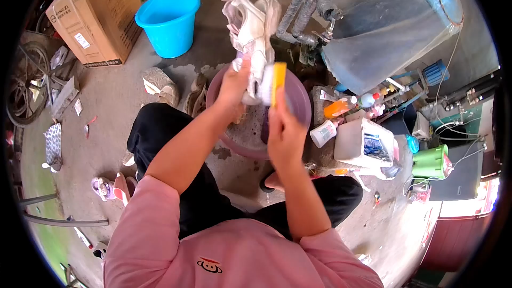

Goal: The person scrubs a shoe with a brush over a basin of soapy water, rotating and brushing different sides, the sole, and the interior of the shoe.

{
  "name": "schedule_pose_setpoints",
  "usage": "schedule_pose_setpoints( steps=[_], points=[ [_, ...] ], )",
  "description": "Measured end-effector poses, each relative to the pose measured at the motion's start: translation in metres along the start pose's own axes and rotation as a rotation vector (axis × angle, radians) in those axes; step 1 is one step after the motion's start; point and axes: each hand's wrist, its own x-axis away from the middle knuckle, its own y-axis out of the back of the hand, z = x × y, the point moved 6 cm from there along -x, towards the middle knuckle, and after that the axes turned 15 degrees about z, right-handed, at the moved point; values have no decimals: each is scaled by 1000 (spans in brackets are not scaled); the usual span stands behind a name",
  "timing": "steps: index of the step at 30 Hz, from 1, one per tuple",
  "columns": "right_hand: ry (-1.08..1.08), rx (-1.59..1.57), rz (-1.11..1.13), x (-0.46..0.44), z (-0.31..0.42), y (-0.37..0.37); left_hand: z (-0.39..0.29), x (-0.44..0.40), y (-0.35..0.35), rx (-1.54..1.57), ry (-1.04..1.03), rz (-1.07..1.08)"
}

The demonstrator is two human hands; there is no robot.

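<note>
My left hand point(234, 86) is wrapped round a pale pinkish-white shoe point(250, 32), which stands upright over a purple basin point(302, 104). A brush with a yellow back point(278, 81) and white bristles is in my right hand point(285, 133), its bristles against the lower part of the shoe. Murky, foamy water point(245, 136) lies in the basin below both hands. Part of a dark object shows in the water, too unclear to name. The fingertips of my right hand are slightly blurred.
A blue bucket point(169, 26) and a cardboard box point(96, 18) stand at the back left. More shoes point(161, 86) lie left of the basin. Bottles point(340, 108) and a white foam box point(357, 141) are at the right, a green bucket point(429, 161) farther right. Wrapped pipes point(304, 8) rise behind.
</note>
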Motion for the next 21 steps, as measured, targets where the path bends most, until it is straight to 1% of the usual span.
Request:
schedule_pose_setpoints(
  steps=[1,2,3,5,8,9,11,12,14,15,17,18,20,21],
  points=[
    [-12,-13,-34,-15,-3,8,8,4,-5,-17,62,-5],
    [-9,22,-57,-27,-6,15,14,4,-7,-130,92,-10],
    [-189,-73,-32,-35,-13,22,21,9,-16,-59,66,52],
    [-92,-34,-80,-32,-11,22,18,8,-18,-15,59,75],
    [-49,-17,3,-2,1,11,0,7,-10,-54,50,44],
    [35,-32,-8,10,0,0,5,-2,5,-72,124,11],
    [37,-18,-11,8,2,0,1,5,-4,4,52,-19],
    [32,-15,-15,5,2,2,6,7,-6,2,60,-4],
    [-62,-20,-35,-19,-5,13,18,9,-11,-8,77,35],
    [-65,-12,-44,-25,-8,16,26,12,-14,-22,98,50],
    [-68,6,-54,-31,-10,19,24,16,-20,66,140,39],
    [-41,63,-59,-26,-2,20,17,13,-20,18,106,57],
    [-39,72,10,-2,0,10,3,8,-11,-72,40,76],
    [-44,71,46,9,-1,3,1,5,-2,-98,72,21]
  ],
)
